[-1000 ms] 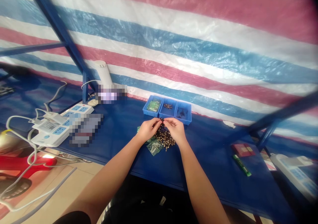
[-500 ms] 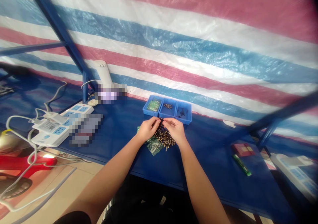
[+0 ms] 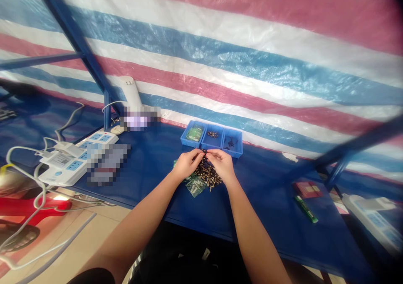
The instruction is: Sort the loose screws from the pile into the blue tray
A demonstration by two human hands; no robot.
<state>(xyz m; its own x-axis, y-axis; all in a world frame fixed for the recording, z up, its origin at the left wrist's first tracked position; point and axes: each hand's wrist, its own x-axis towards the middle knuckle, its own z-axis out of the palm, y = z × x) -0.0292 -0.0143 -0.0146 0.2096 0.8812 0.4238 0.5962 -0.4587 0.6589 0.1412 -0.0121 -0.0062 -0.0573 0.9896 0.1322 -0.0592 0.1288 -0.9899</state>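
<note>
Close together over a pile of small brass-coloured metal parts (image 3: 210, 175), my left hand (image 3: 188, 164) and my right hand (image 3: 221, 163) both have their fingers pinched. Whatever sits between the fingertips is too small to make out. Small green-tinted plastic packets (image 3: 195, 186) with light pieces inside lie beside the pile, partly under my left hand. Just beyond my fingertips stand three joined blue bins. The left bin (image 3: 185, 142) holds green packets, the middle bin (image 3: 211, 143) a few brass-coloured parts, and the right bin (image 3: 236, 149) some small dark pieces.
A white power strip (image 3: 67, 175) with plugs and cables lies at the left, beside a blurred-out flat object (image 3: 108, 164). At the right are a red box (image 3: 307, 189) and a narrow green packet (image 3: 306, 209). Blue frame posts (image 3: 74, 36) rise before a striped sheet.
</note>
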